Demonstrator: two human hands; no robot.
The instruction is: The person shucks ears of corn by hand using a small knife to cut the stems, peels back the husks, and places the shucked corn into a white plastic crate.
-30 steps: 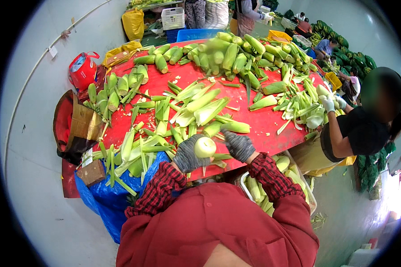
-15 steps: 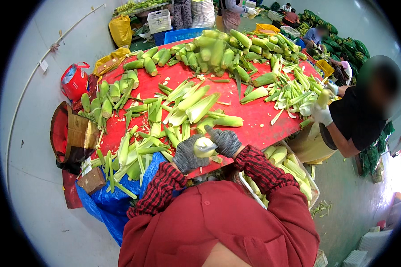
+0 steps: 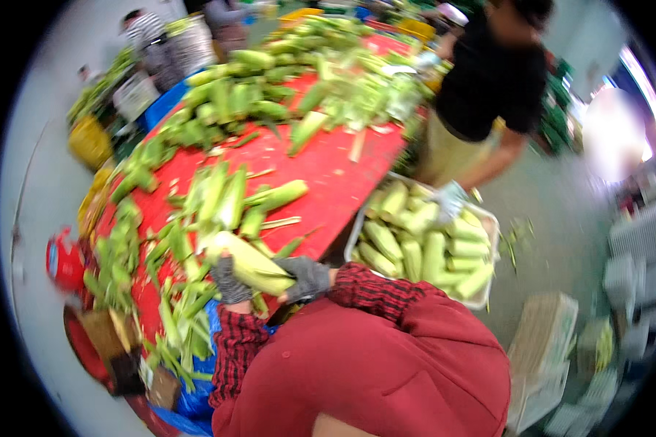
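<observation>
- Now my left hand and right hand, both in dark grey gloves, are wrapped around one husked corn cob, each grip clamped shut on it.
- My cob lies tilted at the near edge of the red tabletop, its pale end pointing toward ten o'clock.
- Loose green husks lie scattered at eight o'clock from my hands.
- At two o'clock sits a pale crate filled with peeled cobs.
- Another person's gloved hand reaches into that crate.
- Unpeeled green corn is heaped on the far side, toward twelve o'clock.
</observation>
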